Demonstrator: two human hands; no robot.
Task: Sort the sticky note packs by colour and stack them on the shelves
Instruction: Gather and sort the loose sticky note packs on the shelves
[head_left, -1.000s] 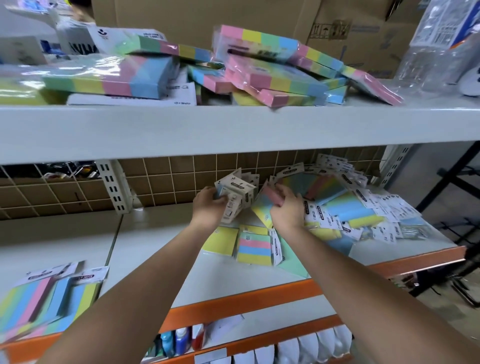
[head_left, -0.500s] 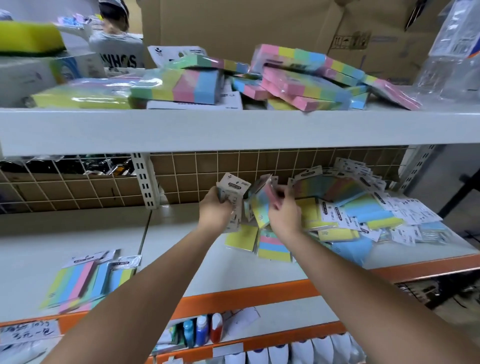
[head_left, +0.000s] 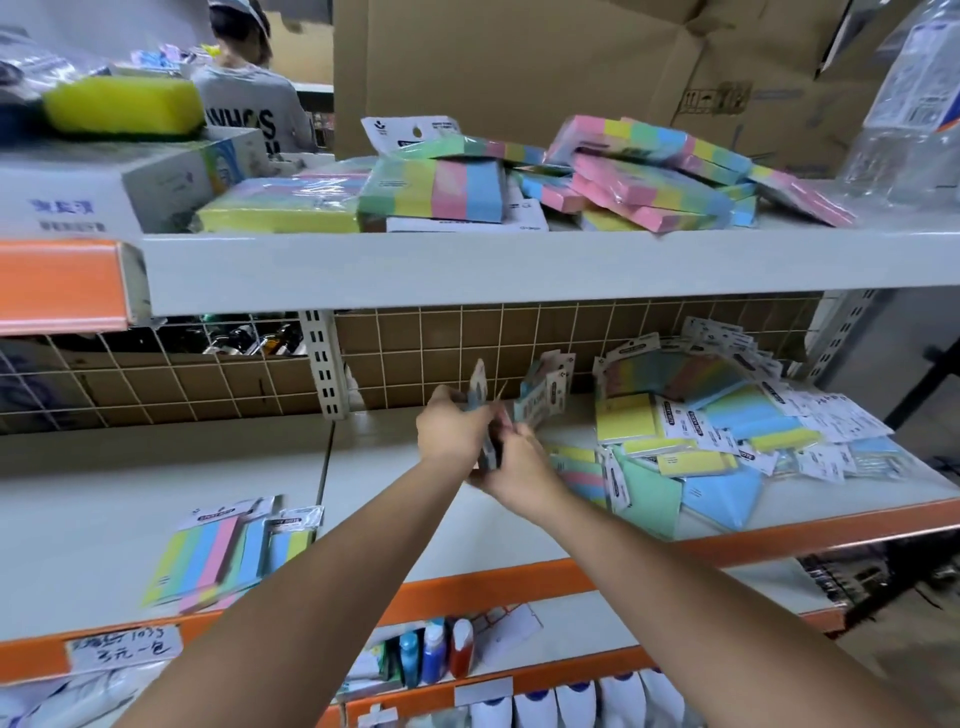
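My left hand (head_left: 453, 428) and my right hand (head_left: 519, 467) meet over the middle shelf (head_left: 405, 499), both closed on a bunch of small sticky note packs (head_left: 480, 400) held upright on edge. More carded packs (head_left: 543, 392) lean just right of my hands. A loose heap of yellow, blue, green and striped packs (head_left: 711, 431) covers the shelf's right part. At the left front lies a small stack of striped packs (head_left: 218, 551). Thick multicolour packs (head_left: 639, 176) are piled on the top shelf (head_left: 519, 265).
A yellow sponge (head_left: 122, 106) rests on a white box (head_left: 119, 189) at the top left. Cardboard cartons (head_left: 571, 67) stand behind the top shelf. A person in a grey shirt (head_left: 249, 98) stands beyond. Paint bottles (head_left: 436, 652) sit on the lower shelf.
My right hand has brought a pack from the heap over to the left hand, and both now close together on the bunch. The view has shifted right and down.
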